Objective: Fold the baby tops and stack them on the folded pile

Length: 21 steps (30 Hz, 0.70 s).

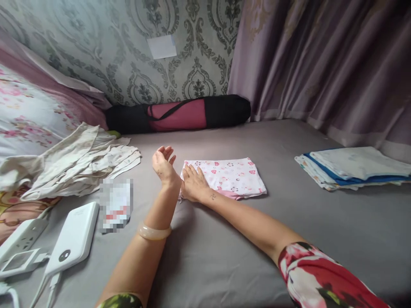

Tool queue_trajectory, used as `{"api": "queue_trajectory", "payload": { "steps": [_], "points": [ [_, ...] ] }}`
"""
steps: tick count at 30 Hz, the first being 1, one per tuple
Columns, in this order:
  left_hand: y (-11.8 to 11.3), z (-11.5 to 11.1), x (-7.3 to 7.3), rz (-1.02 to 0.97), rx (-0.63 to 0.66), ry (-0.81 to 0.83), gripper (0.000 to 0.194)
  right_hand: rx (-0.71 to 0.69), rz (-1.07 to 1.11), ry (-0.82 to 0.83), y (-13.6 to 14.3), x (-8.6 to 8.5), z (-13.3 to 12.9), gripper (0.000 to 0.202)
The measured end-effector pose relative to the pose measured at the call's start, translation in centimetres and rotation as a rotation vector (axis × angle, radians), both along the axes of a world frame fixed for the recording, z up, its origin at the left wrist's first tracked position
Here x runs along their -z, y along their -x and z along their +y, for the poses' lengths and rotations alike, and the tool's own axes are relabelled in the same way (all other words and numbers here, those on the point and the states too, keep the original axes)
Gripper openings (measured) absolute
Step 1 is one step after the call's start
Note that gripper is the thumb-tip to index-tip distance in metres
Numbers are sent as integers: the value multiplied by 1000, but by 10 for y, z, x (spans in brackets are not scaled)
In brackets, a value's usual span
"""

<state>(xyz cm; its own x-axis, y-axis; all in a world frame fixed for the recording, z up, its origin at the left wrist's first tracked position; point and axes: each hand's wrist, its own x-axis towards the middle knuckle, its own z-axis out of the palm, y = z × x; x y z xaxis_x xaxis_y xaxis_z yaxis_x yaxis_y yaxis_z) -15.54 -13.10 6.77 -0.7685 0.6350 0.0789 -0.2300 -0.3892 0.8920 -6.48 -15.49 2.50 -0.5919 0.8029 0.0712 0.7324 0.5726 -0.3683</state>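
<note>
A folded white cloth [231,175] with pink hearts and flowers lies flat before me, a pink edge showing at its front. My right hand [194,184] rests palm down on the cloth's left end, fingers stretched out. Just left of it, my left hand [165,167] is raised off the sheet with its fingers loosely curled and apart, holding nothing. The heel of that hand is close to the cloth's left edge; whether it touches is unclear. A pale bangle [154,232] circles my left forearm.
Folded cloths [356,167] are stacked at the right. A crumpled pale garment [80,158] lies at the left, above a blurred packet [116,205], a white power bank [73,237] with cables and a power strip [24,239]. A black-and-maroon bag [180,114] lies along the wall.
</note>
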Motion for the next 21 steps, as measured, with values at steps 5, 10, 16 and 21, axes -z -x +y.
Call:
{"api": "queue_trajectory", "payload": {
  "steps": [5,10,16,21],
  "points": [
    [-27,-8,9,151,95,20,32,23,29,7,-38,-12,7,60],
    [-63,-16,34,579,317,150,23,103,-72,-61,-99,-13,9,60],
    [-76,-25,64,1317,436,196,41,132,-108,-154,-128,0,11,60],
    [-74,-34,78,1649,505,394,47,129,-103,-112,-126,12,9,59]
  ]
}}
